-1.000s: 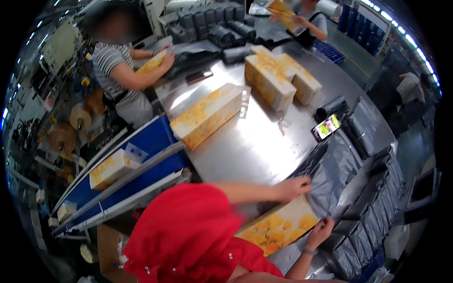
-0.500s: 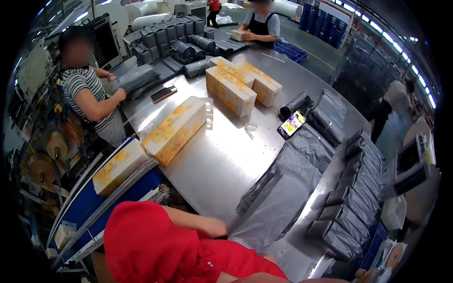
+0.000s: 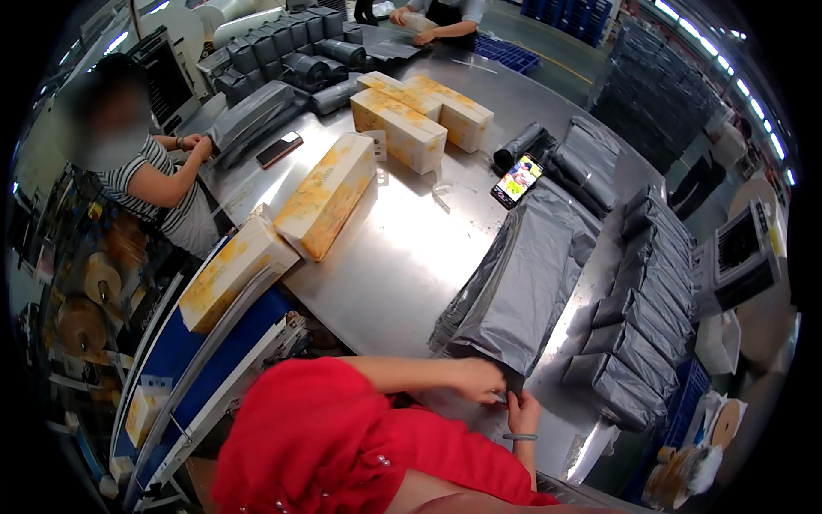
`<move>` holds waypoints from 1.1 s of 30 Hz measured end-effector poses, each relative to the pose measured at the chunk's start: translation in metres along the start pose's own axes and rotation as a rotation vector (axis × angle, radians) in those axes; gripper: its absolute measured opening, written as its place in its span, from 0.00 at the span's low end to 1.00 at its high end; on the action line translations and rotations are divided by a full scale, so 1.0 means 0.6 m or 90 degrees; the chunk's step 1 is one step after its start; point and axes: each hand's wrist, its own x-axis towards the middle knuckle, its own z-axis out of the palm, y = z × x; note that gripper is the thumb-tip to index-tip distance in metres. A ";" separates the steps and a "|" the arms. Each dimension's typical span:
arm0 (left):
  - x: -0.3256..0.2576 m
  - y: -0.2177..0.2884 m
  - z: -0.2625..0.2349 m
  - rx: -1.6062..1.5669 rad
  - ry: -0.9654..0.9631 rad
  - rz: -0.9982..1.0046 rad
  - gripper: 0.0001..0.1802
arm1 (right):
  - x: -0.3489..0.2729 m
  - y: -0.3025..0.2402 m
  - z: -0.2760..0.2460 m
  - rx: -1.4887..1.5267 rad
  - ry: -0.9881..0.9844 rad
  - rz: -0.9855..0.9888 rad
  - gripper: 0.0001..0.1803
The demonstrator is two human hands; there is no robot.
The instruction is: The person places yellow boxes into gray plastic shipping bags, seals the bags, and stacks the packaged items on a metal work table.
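My left hand [image 3: 479,380] and my right hand [image 3: 523,415] meet at the near end of a stack of grey plastic bags [image 3: 522,287]. Their fingers are closed and almost touch. A small pale bit shows at the left fingertips, too small to name; what the right fingers pinch is hidden. The top bag lies flat and wrinkled on the metal table [image 3: 385,300], with a dark gap at its near edge just beyond my hands. A grey band circles my right wrist.
A lit phone [image 3: 517,181] lies beyond the bags. Filled grey packages [image 3: 638,343] line the right. Yellow-and-white tissue packs [image 3: 325,197] stand on the table and on the blue conveyor [image 3: 257,330] at left. Co-workers handle bags at left [image 3: 199,146] and a pack at the far side.
My left hand has moved right along the bags' near end, and my right hand has come into sight beside it. The view has shifted. One tissue pack has advanced along the conveyor.
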 end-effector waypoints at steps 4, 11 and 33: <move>0.051 -0.011 -0.001 -0.133 0.064 -0.265 0.17 | 0.005 -0.059 -0.028 -0.088 -0.022 -0.038 0.09; 0.104 0.018 0.074 -0.096 0.207 -0.191 0.11 | -0.011 -0.072 -0.034 -0.057 -0.041 -0.029 0.13; -0.115 -0.118 -0.095 0.454 0.070 0.117 0.11 | 0.146 -0.112 -0.115 -0.378 -0.121 -0.752 0.18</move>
